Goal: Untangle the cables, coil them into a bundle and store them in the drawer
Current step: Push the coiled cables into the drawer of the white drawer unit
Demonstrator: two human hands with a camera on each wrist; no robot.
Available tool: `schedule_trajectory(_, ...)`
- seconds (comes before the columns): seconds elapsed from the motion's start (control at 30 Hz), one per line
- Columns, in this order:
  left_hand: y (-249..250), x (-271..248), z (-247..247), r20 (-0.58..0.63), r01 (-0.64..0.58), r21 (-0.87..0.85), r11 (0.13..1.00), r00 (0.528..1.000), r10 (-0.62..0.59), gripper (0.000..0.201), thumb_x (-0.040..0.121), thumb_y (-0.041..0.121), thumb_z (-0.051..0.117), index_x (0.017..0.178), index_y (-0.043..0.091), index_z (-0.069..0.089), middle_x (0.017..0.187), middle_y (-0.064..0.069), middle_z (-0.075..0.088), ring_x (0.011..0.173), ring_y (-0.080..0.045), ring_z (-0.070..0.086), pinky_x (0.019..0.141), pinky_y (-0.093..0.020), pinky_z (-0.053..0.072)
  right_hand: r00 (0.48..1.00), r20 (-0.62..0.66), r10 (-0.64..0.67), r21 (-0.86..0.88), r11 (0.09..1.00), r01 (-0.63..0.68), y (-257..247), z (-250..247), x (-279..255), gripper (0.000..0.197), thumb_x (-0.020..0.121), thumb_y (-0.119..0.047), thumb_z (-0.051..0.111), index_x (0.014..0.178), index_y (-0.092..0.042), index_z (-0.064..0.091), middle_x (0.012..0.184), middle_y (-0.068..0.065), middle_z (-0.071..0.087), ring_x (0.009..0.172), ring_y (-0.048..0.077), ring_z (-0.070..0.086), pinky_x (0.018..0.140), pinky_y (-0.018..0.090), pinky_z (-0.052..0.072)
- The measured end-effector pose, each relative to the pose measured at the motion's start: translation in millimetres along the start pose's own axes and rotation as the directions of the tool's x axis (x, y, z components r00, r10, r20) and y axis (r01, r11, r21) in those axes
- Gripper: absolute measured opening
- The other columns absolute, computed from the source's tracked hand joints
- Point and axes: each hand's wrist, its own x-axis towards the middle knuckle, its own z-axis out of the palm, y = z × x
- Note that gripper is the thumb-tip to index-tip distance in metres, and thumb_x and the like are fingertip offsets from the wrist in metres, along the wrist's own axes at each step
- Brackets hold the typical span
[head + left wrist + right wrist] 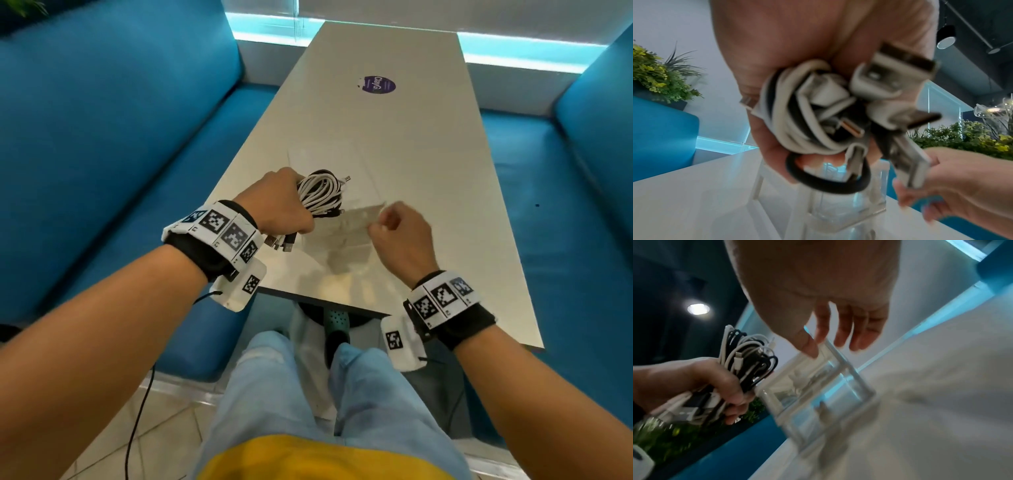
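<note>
While fisted round the cable bundle [320, 195], left hand [277, 205]; right hand [399, 236] loose-fingered at the clear drawer [818, 386]

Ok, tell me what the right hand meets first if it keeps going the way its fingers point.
Probably the clear drawer box: the right hand points down at its top edge, thumb nearly touching; depth is blurred.

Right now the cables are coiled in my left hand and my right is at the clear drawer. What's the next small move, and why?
Probably pull the clear drawer open with the right hand. Its thumb and fingers sit at the drawer's edge, the coiled cable bundle is gripped in the left hand just beside it, and nothing lies inside yet. Whether the drawer is already partly out is hard to tell through the blur.
</note>
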Motion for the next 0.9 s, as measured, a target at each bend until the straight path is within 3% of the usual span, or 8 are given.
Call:
schedule_trajectory(0.1, -0.1, -1.7, 5.3, -0.037, -0.018, 0.014, 1.0, 0.999, 0.019, 0.022, 0.067, 0.015, 0.071, 0.088, 0.015, 0.064, 0.073, -0.001, 0.064, 0.06, -0.014, 0.061, 0.044, -0.02, 0.042, 0.952, 0.249, 0.178, -0.114, 0.982, -0.154, 0.8, 22.3, -12.1, 0.038, 0.077, -0.054, 0.068, 0.088, -0.018, 0.065, 0.086, -0.001, 0.066, 0.078, 0.017, 0.063, 0.075, 0.038, 0.054)
schedule_trajectory(0.23, -2.6, -3.3, 9.9, -0.057, -0.016, 0.004, 1.0, 0.998, 0.016, 0.024, 0.067, 0.017, 0.071, 0.09, 0.018, 0.063, 0.08, -0.001, 0.064, 0.068, -0.016, 0.061, 0.05, -0.022, 0.044, 0.974, 0.149, 0.173, -0.202, 0.969, -0.141, -10.7, 47.8, -10.0, 0.04, 0.079, -0.054, 0.065, 0.063, -0.017, 0.059, 0.061, -0.001, 0.061, 0.057, 0.02, 0.058, 0.051, 0.029, 0.044)
schedule_trajectory(0.33, -5.4, -3.4, 14.6, -0.091, -0.023, 0.01, 1.0, 0.996, 0.023, 0.022, 0.065, 0.018, 0.068, 0.086, 0.02, 0.062, 0.084, -0.004, 0.064, 0.077, -0.022, 0.061, 0.06, -0.026, 0.049, 0.981, 0.078, 0.178, -0.241, 0.958, -0.154, -11.6, 52.0, -10.0, 0.029, 0.078, -0.043, 0.061, 0.066, -0.016, 0.063, 0.063, -0.001, 0.064, 0.063, 0.024, 0.063, 0.059, 0.033, 0.054)
schedule_trajectory(0.43, -7.0, -2.8, 18.8, -0.133, -0.025, 0.025, 0.999, 0.991, 0.028, 0.02, 0.066, 0.018, 0.067, 0.085, 0.02, 0.062, 0.08, -0.001, 0.062, 0.077, -0.024, 0.06, 0.062, -0.028, 0.049, 0.984, 0.098, 0.15, -0.278, 0.953, -0.117, -10.2, 43.9, -19.2, 0.023, 0.075, -0.037, 0.059, 0.068, -0.015, 0.062, 0.062, 0.0, 0.062, 0.06, 0.024, 0.06, 0.058, 0.033, 0.052)
schedule_trajectory(0.63, -11.1, 0.1, 20.8, -0.144, -0.045, 0.017, 0.999, 0.988, 0.047, 0.026, 0.067, 0.02, 0.068, 0.092, 0.02, 0.064, 0.086, -0.003, 0.064, 0.082, -0.024, 0.06, 0.07, -0.033, 0.055, 0.96, 0.209, 0.188, -0.36, 0.927, -0.103, -1.0, 16.7, -58.3, 0.028, 0.078, -0.048, 0.059, 0.081, -0.023, 0.07, 0.081, -0.002, 0.068, 0.079, 0.024, 0.063, 0.069, 0.03, 0.049)
schedule_trajectory(0.7, -11.3, 0.8, 20.7, -0.143, -0.05, 0.017, 0.999, 0.988, 0.052, 0.025, 0.067, 0.021, 0.067, 0.091, 0.02, 0.063, 0.087, -0.004, 0.063, 0.084, -0.024, 0.059, 0.072, -0.034, 0.055, 0.937, 0.259, 0.233, -0.356, 0.925, -0.131, -5.2, 0.6, -54.2, 0.032, 0.08, -0.054, 0.061, 0.075, -0.023, 0.068, 0.075, -0.005, 0.066, 0.075, 0.02, 0.063, 0.067, 0.029, 0.048)
schedule_trajectory(0.8, -11.2, -0.4, 21.9, -0.14, -0.044, 0.012, 0.999, 0.989, 0.045, 0.024, 0.066, 0.021, 0.068, 0.09, 0.021, 0.062, 0.089, -0.004, 0.063, 0.086, -0.025, 0.059, 0.075, -0.036, 0.056, 0.96, 0.176, 0.218, -0.301, 0.941, -0.158, -13.0, -16.9, -30.6, 0.031, 0.081, -0.043, 0.061, 0.063, -0.018, 0.062, 0.064, -0.003, 0.061, 0.069, 0.021, 0.061, 0.063, 0.028, 0.043)
schedule_trajectory(0.9, -10.3, -1.3, 21.4, -0.143, -0.036, 0.006, 0.999, 0.989, 0.037, 0.026, 0.066, 0.023, 0.069, 0.091, 0.022, 0.063, 0.092, -0.004, 0.065, 0.087, -0.025, 0.06, 0.077, -0.038, 0.056, 0.979, 0.081, 0.187, -0.322, 0.934, -0.152, -16.9, -17.0, -6.8, 0.021, 0.082, -0.04, 0.06, 0.089, -0.021, 0.064, 0.085, -0.001, 0.059, 0.084, 0.024, 0.057, 0.073, 0.03, 0.042)
